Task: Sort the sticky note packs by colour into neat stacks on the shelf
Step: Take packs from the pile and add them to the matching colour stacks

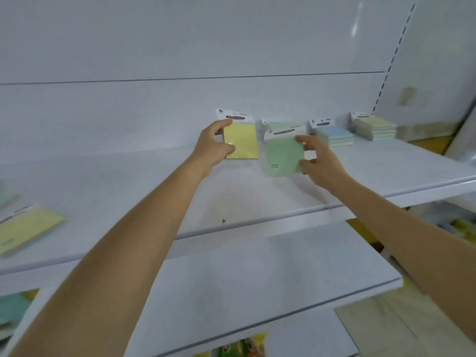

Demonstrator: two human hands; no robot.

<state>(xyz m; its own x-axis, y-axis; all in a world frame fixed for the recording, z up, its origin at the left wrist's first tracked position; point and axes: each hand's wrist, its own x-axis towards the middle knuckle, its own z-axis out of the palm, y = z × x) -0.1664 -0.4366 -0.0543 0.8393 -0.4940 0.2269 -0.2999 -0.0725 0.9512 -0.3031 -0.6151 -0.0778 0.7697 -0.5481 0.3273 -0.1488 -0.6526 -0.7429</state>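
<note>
My left hand (215, 144) grips a yellow sticky note pack (242, 143) by its left edge, holding it upright near the back of the white shelf (154, 191). Just to its right, my right hand (318, 161) holds a green sticky note pack (282, 154) by its right edge, tilted above the shelf. Behind the green pack lies another green pack (282, 124). Further right stand a stack of blue packs (334, 135) and a stack of pale yellow-green packs (374, 127).
A loose yellow pack (25, 228) lies at the shelf's left end, with a greenish one (7, 198) behind it. Lower shelves (231, 292) run below with coloured items at their edges. A slotted upright (394, 55) bounds the shelf at the right.
</note>
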